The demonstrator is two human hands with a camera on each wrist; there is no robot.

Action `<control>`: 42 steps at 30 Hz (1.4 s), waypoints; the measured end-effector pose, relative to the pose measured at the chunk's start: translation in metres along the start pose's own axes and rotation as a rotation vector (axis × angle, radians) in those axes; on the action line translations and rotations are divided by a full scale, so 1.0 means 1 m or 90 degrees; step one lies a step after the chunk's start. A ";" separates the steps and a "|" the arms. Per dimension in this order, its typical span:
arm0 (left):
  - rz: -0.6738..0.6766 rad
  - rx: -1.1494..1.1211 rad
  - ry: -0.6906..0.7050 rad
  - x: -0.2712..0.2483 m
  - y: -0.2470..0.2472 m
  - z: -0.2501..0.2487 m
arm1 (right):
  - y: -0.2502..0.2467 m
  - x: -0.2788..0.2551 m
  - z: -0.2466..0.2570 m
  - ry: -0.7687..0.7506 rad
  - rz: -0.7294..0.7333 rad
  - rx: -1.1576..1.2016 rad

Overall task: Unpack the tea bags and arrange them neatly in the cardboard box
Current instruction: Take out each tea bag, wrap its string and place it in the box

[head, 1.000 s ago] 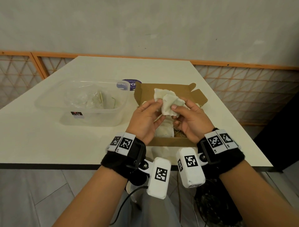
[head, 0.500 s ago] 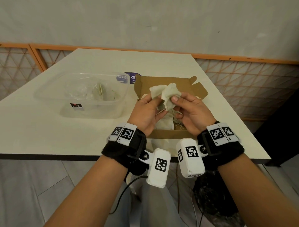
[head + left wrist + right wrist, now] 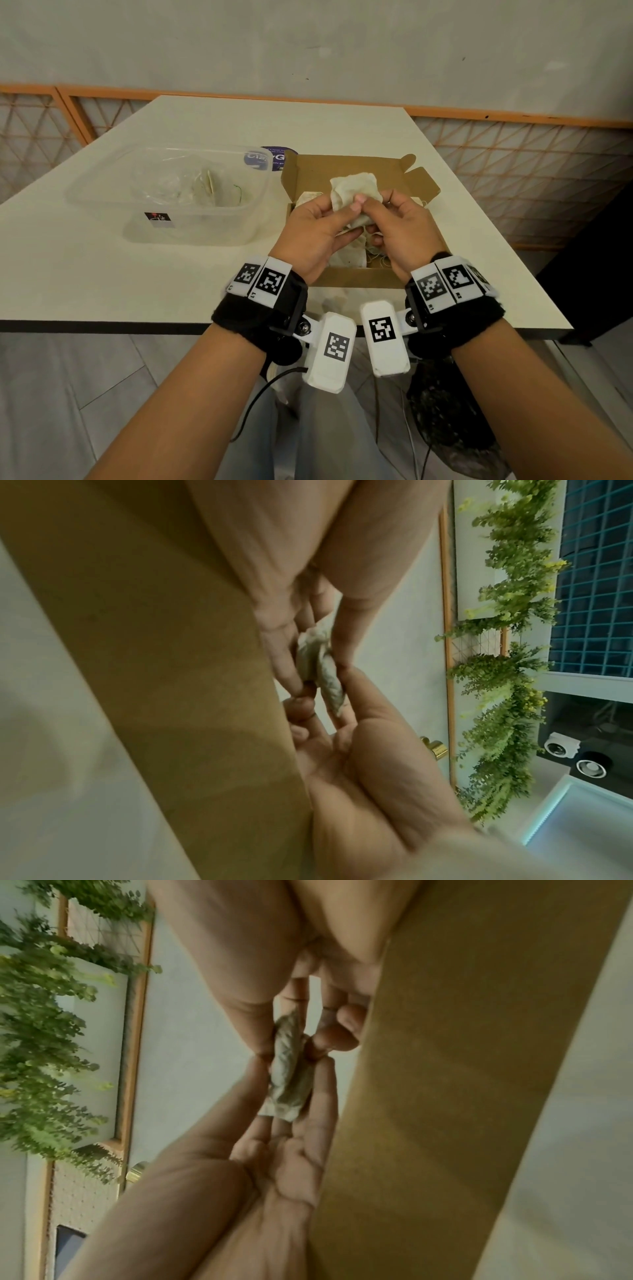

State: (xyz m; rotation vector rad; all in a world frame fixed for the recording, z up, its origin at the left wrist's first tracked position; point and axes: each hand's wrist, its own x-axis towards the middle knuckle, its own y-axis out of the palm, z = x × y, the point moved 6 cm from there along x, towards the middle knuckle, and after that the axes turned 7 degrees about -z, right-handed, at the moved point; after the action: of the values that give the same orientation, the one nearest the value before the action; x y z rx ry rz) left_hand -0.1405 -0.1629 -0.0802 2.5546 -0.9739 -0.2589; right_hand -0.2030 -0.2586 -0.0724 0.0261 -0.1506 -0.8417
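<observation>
Hands, left hand (image 3: 317, 224) and right hand (image 3: 399, 222), share a pinching grip on one crumpled tea bag (image 3: 354, 192) above the cardboard box (image 3: 346, 168) (others lie below): probably flatten, then lower it in

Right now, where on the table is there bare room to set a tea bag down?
Bare tabletop lies in front of the plastic tub, and more behind the cardboard box. It is crowded inside the box, where both hands, left and right, hold a tea bag.

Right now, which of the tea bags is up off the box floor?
The crumpled tea bag pinched between the left hand and right hand, raised above the cardboard box. The other tea bags lie flat inside it.
</observation>
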 end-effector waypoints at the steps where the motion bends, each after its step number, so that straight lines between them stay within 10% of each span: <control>1: -0.013 -0.011 -0.001 0.001 -0.001 0.000 | 0.001 -0.001 0.000 0.008 0.006 0.006; 25: 0.082 0.119 -0.071 -0.005 0.011 0.003 | 0.002 -0.002 0.004 0.111 0.042 0.146; 30: 0.076 0.113 -0.072 -0.006 0.011 0.002 | -0.009 0.011 0.045 -0.026 0.035 -0.162; 36: 0.083 0.084 -0.057 -0.009 0.012 -0.002 | 0.007 0.014 0.071 -0.091 0.268 -0.671; 42: -0.078 0.045 0.074 -0.014 -0.014 -0.027 | -0.016 0.027 0.088 -0.025 0.194 -0.533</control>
State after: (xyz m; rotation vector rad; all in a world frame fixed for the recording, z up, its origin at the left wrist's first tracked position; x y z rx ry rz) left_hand -0.1344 -0.1363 -0.0609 2.6641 -0.7998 -0.1106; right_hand -0.2099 -0.2866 0.0163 -0.7815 0.1676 -0.5484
